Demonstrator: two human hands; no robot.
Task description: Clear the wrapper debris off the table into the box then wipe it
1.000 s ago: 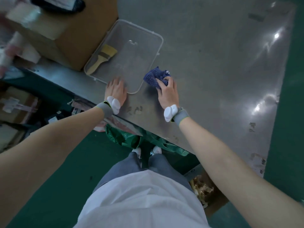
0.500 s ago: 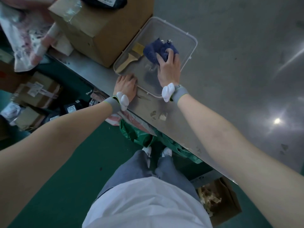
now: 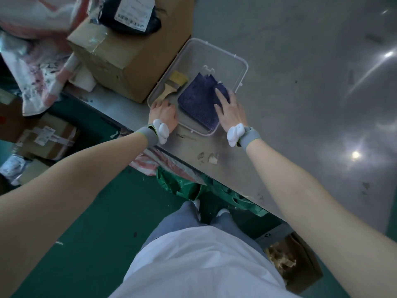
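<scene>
Blue cloth [image 3: 198,104] lies flat in the clear tray [image 3: 240,61] on the table [image 3: 300,104], under the right hand [image 3: 231,114], whose spread grip presses its right edge; left hand [image 3: 164,114] rests on the tray's near corner, fingers curled.

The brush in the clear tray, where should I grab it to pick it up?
Grab the brush by its wooden handle, which points at the tray's near-left corner, by the left hand. Probably come from above on that side: the handle is bare and narrow, while the bristle end lies deeper in, close beside the blue cloth under the right hand.
</scene>
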